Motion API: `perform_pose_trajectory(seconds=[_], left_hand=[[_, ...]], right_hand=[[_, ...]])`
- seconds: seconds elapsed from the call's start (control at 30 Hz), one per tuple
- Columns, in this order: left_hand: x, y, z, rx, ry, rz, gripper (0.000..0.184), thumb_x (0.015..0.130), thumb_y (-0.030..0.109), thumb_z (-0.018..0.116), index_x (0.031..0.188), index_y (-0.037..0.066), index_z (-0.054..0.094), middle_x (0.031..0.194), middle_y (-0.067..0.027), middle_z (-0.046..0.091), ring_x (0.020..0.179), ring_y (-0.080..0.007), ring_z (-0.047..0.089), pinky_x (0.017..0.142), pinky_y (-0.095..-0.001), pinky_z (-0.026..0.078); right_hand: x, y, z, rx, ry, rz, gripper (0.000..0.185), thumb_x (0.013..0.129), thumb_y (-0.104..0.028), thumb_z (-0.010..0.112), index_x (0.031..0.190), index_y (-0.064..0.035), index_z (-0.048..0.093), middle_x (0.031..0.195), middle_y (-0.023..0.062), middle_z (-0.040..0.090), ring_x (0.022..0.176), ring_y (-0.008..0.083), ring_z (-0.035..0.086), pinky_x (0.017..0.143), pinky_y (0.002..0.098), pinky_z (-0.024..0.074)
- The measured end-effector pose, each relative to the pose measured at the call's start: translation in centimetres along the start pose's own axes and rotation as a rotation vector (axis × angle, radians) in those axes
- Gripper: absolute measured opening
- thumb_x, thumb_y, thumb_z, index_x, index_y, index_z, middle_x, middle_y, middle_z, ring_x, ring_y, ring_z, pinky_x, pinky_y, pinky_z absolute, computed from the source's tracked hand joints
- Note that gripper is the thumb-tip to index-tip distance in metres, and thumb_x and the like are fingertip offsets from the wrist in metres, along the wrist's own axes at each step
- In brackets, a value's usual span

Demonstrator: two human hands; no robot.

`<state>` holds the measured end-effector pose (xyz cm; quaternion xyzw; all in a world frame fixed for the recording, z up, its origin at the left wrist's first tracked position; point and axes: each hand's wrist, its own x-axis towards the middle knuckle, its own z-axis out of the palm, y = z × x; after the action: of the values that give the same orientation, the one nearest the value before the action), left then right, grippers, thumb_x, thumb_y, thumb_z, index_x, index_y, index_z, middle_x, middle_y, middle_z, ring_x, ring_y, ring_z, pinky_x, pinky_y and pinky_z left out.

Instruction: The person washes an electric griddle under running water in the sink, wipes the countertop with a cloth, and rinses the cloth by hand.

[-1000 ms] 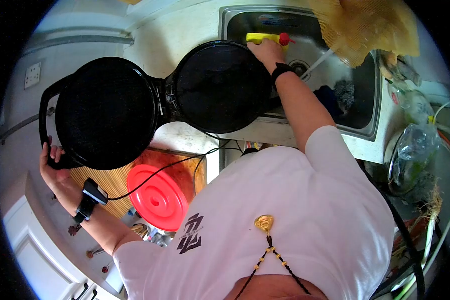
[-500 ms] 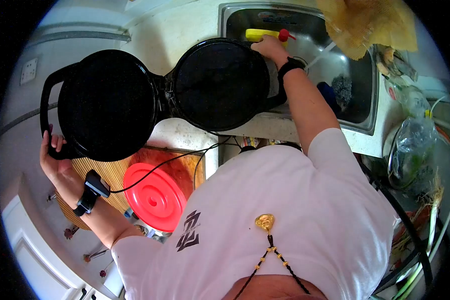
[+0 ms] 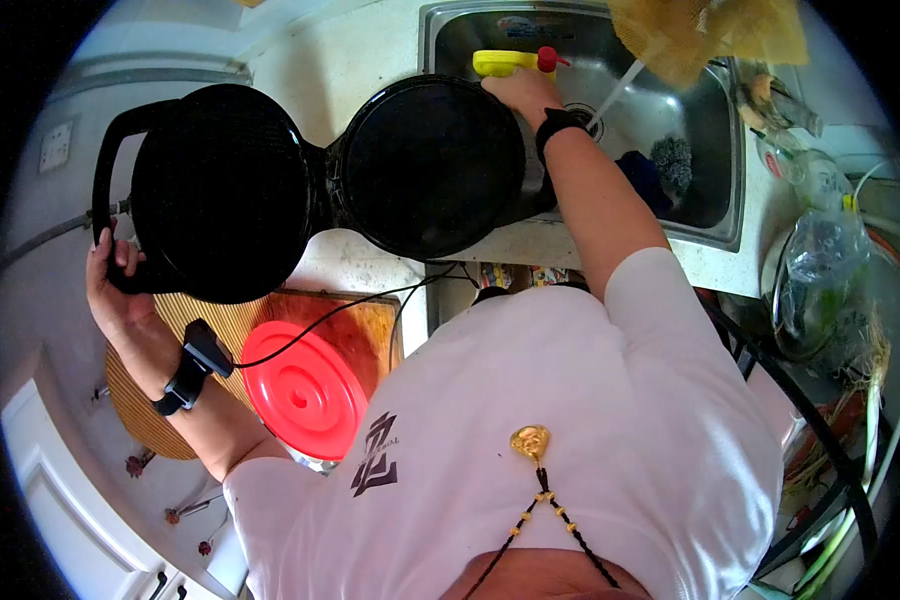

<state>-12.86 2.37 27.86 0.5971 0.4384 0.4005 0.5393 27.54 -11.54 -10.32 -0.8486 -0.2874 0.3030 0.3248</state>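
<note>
A black electric griddle [image 3: 425, 170] lies opened out, its two round plates joined by a hinge in the middle. One plate rests over the counter and the sink's near left edge. The other plate [image 3: 220, 195] is held out to the left, with a loop handle on its outer side. My left hand [image 3: 120, 275] is closed around the lower part of that handle. My right hand [image 3: 525, 92] is closed on the far right edge of the other plate, over the sink; its fingertips are partly hidden. Beside it is a yellow object with a red cap [image 3: 515, 63].
The steel sink [image 3: 735, 200] holds a scouring pad [image 3: 672, 165] and a dark cloth [image 3: 640, 180]. A thin water stream [image 3: 615, 95] falls near the drain. A red lid [image 3: 305, 390] lies lower left on a wooden board [image 3: 370, 320]. Black cables cross there. Bottles and bags stand right.
The left plate has risen slightly and its handle loop looks narrower, with my left hand moving up along with it. My right hand keeps its hold. The view has shifted a little.
</note>
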Motion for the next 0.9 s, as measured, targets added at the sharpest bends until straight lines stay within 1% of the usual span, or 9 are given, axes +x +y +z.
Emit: perform_pose_trajectory(seconds=[0.23,0.37,0.43,0.5,0.57,0.7,0.73,0.77,0.9], left_hand=[[-0.8,-1.1,0.6,-0.022,0.001,-0.004,0.006,0.091,0.014,0.059,0.088,0.009,0.057,0.064,0.0024,0.047,0.059,-0.0087,0.042,0.062,-0.0245,0.036],[-1.3,-1.4,0.9,0.02,0.021,0.031,0.008,0.091,0.017,0.06,0.089,0.009,0.057,0.068,0.0033,0.047,0.063,-0.0076,0.041,0.064,-0.0222,0.034],[-2.5,-1.2,2.7,0.055,0.06,0.071,0.008,0.091,0.017,0.06,0.089,0.009,0.056,0.068,0.0029,0.047,0.064,-0.0078,0.041,0.064,-0.0223,0.034],[-2.7,-1.4,3.1,0.102,0.117,0.104,0.008,0.091,0.017,0.06,0.09,0.009,0.056,0.069,0.0025,0.047,0.064,-0.008,0.041,0.064,-0.0225,0.034],[-2.1,-1.5,2.0,0.013,0.081,0.056,0.008,0.09,0.015,0.06,0.089,0.009,0.056,0.07,0.0015,0.048,0.064,-0.0086,0.041,0.064,-0.0233,0.035],[-2.8,-1.6,2.9,0.014,0.195,0.053,0.009,0.09,0.013,0.059,0.092,0.005,0.058,0.068,-0.0006,0.049,0.06,-0.0105,0.042,0.062,-0.0253,0.036],[-2.3,-1.8,2.2,0.01,0.185,0.041,0.01,0.09,0.013,0.06,0.093,0.003,0.058,0.068,-0.001,0.05,0.06,-0.0108,0.042,0.062,-0.0255,0.036],[-1.6,-1.7,1.5,0.014,0.173,0.028,0.012,0.089,0.013,0.06,0.094,0.002,0.059,0.067,-0.0015,0.05,0.059,-0.0112,0.042,0.062,-0.0257,0.037],[-2.3,-1.6,1.7,0.097,0.155,0.063,0.013,0.088,0.012,0.061,0.095,0.001,0.059,0.067,-0.0017,0.05,0.06,-0.0126,0.044,0.063,-0.0269,0.038]], right_hand=[[-1.0,-0.3,-1.1,-0.116,-0.027,-0.153,0.042,0.079,-0.029,0.06,0.108,0.0005,0.063,0.113,0.0237,0.062,0.108,0.0359,0.058,0.094,0.0446,0.0458],[-6.8,1.3,-2.8,0.077,0.552,-0.676,0.03,0.077,-0.025,0.065,0.094,-0.0006,0.066,0.085,0.0173,0.066,0.084,0.0357,0.062,0.076,0.0429,0.0497],[-10.9,2.6,-7.5,0.32,0.09,-0.483,0.024,0.079,-0.024,0.063,0.09,-0.0021,0.066,0.081,0.0158,0.065,0.079,0.0338,0.064,0.07,0.0401,0.05],[-12.2,6.1,-10.5,0.165,0.068,-0.208,0.025,0.084,-0.027,0.058,0.084,-0.0037,0.067,0.088,0.0188,0.066,0.081,0.0386,0.062,0.078,0.0456,0.0508],[-8.7,13.7,-11.9,-0.057,0.321,-0.118,0.024,0.084,-0.027,0.057,0.085,-0.0049,0.068,0.093,0.0186,0.067,0.084,0.0383,0.064,0.078,0.0453,0.051],[6.4,26.6,-19.8,-0.616,0.438,-0.048,0.031,0.087,-0.023,0.047,0.087,-0.0004,0.068,0.095,0.0238,0.066,0.089,0.0392,0.064,0.079,0.0473,0.0509],[4.0,19.9,-22.4,-0.505,0.309,0.086,0.031,0.085,-0.024,0.05,0.095,-0.0009,0.069,0.106,0.0254,0.064,0.098,0.04,0.063,0.083,0.0475,0.0514],[7.9,21.7,-23.3,-0.638,0.346,0.038,0.032,0.085,-0.025,0.05,0.094,-0.0003,0.069,0.105,0.0263,0.064,0.099,0.041,0.062,0.084,0.0482,0.0507],[5.8,19.8,-22.5,-0.339,0.516,0.001,0.04,0.088,-0.035,0.052,0.103,-0.002,0.067,0.103,0.0218,0.066,0.098,0.0413,0.061,0.084,0.046,0.0489]])
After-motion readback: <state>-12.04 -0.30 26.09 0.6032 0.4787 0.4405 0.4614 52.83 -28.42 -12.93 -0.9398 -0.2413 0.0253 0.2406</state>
